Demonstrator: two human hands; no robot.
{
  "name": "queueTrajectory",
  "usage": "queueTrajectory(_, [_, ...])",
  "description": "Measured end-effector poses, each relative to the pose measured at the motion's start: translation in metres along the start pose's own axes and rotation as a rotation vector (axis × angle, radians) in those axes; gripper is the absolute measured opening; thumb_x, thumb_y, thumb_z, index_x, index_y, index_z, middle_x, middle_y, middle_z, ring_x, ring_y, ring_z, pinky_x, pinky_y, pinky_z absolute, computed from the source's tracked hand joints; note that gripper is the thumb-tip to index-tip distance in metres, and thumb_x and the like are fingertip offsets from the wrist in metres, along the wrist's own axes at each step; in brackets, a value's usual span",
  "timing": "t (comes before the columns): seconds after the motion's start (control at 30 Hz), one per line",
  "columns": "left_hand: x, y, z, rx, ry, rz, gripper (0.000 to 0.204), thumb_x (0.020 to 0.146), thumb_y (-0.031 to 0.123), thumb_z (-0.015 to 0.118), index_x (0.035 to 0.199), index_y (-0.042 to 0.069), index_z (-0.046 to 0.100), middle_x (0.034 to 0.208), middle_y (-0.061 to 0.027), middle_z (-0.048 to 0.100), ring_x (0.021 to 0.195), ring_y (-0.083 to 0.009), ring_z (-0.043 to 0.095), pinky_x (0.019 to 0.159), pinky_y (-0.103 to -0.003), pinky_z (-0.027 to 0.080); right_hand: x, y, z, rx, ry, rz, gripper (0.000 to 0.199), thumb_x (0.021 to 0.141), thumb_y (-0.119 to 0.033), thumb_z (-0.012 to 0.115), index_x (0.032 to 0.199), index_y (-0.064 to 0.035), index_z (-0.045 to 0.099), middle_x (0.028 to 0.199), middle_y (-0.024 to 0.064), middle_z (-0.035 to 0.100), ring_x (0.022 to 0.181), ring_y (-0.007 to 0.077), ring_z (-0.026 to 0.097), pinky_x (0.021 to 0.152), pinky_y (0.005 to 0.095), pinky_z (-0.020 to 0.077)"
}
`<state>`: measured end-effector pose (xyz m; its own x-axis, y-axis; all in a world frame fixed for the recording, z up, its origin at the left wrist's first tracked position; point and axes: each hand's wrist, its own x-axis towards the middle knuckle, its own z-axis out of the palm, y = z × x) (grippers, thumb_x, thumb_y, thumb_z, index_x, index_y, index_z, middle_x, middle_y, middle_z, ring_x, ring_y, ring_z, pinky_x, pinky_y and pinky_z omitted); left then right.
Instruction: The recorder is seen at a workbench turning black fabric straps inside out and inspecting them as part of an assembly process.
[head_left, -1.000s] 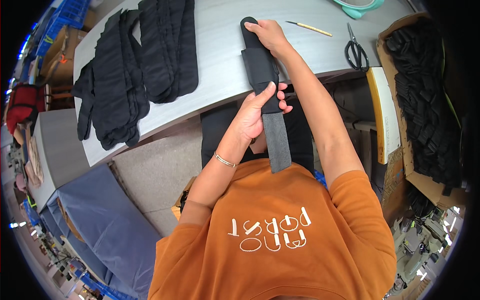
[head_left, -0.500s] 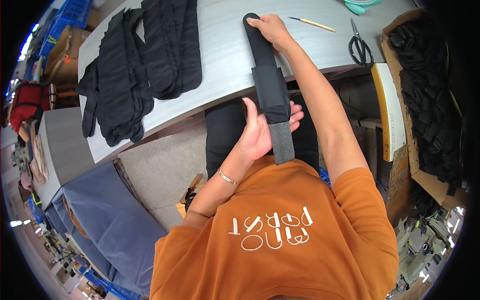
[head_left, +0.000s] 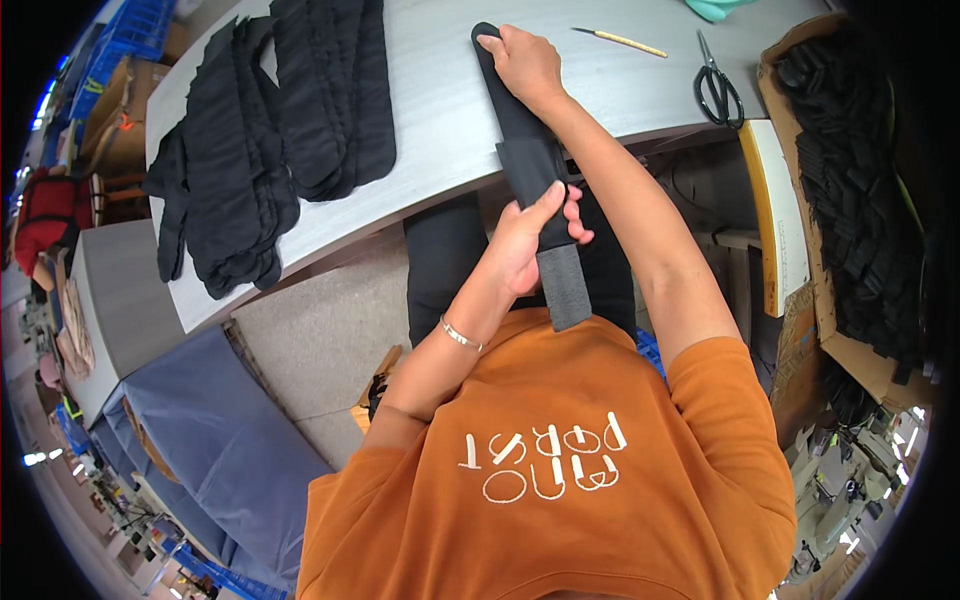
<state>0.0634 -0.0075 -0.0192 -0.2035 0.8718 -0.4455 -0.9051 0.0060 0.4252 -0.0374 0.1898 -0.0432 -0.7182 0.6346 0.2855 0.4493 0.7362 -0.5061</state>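
Observation:
A long black fabric strap (head_left: 525, 168) slants from over the table down toward my lap. My right hand (head_left: 528, 68) pinches its rounded far end between thumb and fingers. Around the lower part of the strap, below a wider black section, my left hand (head_left: 522, 240) is closed, thumb on top and fingertips showing past the right edge. A grey, rough-looking end piece (head_left: 565, 287) hangs free below the left hand, close to my orange shirt.
Stacks of black fabric strips (head_left: 235, 180) lie on the grey table (head_left: 430, 110) at left. A thin pointed tool (head_left: 625, 42) and black-handled scissors (head_left: 718, 90) lie to the right. Beside the table, a cardboard box (head_left: 850, 200) holds many black pieces. Blue cloth (head_left: 215, 410) drapes at lower left.
My left hand has gone from lying open under the strap to closing around it, thumb over the top. My right hand keeps the far end and has shifted slightly left.

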Motion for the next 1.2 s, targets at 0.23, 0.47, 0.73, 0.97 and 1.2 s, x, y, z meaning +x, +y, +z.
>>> queueTrajectory(0.23, [-0.048, -0.027, 0.001, 0.058, -0.022, -0.128, 0.041, 0.099, 0.038, 0.057, 0.112, -0.001, 0.058, 0.092, -0.0101, 0.067, 0.083, -0.0225, 0.068, 0.085, -0.039, 0.057, 0.003, 0.000, -0.001, -0.009, 0.031, -0.053, 0.040, 0.095, -0.039, 0.058, 0.081, -0.0025, 0.064, 0.069, 0.0173, 0.066, 0.066, 0.0371, 0.066, 0.060, 0.0453, 0.0524])
queueTrajectory(0.47, [-0.023, -0.005, -0.002, -0.385, -0.158, -0.096, 0.087, 0.095, 0.070, 0.030, 0.134, -0.006, 0.046, 0.127, -0.0214, 0.058, 0.113, -0.0307, 0.062, 0.103, -0.046, 0.049, 0.010, 0.009, 0.002, 0.040, 0.008, -0.067, 0.042, 0.095, -0.042, 0.058, 0.082, -0.0025, 0.065, 0.070, 0.0179, 0.066, 0.070, 0.0379, 0.067, 0.062, 0.0457, 0.0528])
queueTrajectory(0.73, [0.002, 0.007, 0.003, -0.134, -0.082, -0.039, 0.050, 0.096, 0.043, 0.061, 0.119, 0.000, 0.055, 0.088, -0.0021, 0.061, 0.077, -0.0122, 0.060, 0.076, -0.033, 0.057, 0.024, 0.001, 0.008, -0.045, -0.018, -0.061, 0.038, 0.095, -0.039, 0.059, 0.087, -0.0016, 0.064, 0.080, 0.0209, 0.066, 0.079, 0.0391, 0.065, 0.069, 0.0485, 0.0499])
queueTrajectory(0.97, [-0.021, 0.004, 0.014, -0.009, -0.047, -0.002, 0.026, 0.098, 0.022, 0.063, 0.111, 0.001, 0.055, 0.081, -0.0027, 0.059, 0.070, -0.0130, 0.060, 0.075, -0.035, 0.056, 0.038, 0.003, 0.021, 0.009, 0.087, -0.174, 0.029, 0.096, -0.024, 0.057, 0.083, 0.0024, 0.060, 0.069, 0.0256, 0.064, 0.068, 0.0417, 0.065, 0.062, 0.0482, 0.0527])
queueTrajectory(1.2, [-0.030, -0.010, -0.004, -0.019, -0.012, -0.078, 0.042, 0.098, 0.033, 0.060, 0.122, -0.001, 0.053, 0.097, -0.0094, 0.066, 0.089, -0.0210, 0.068, 0.093, -0.041, 0.054, 0.038, 0.000, 0.021, -0.001, 0.153, -0.165, 0.030, 0.095, -0.025, 0.057, 0.084, 0.0018, 0.060, 0.071, 0.0254, 0.064, 0.068, 0.0427, 0.064, 0.063, 0.0488, 0.0523])
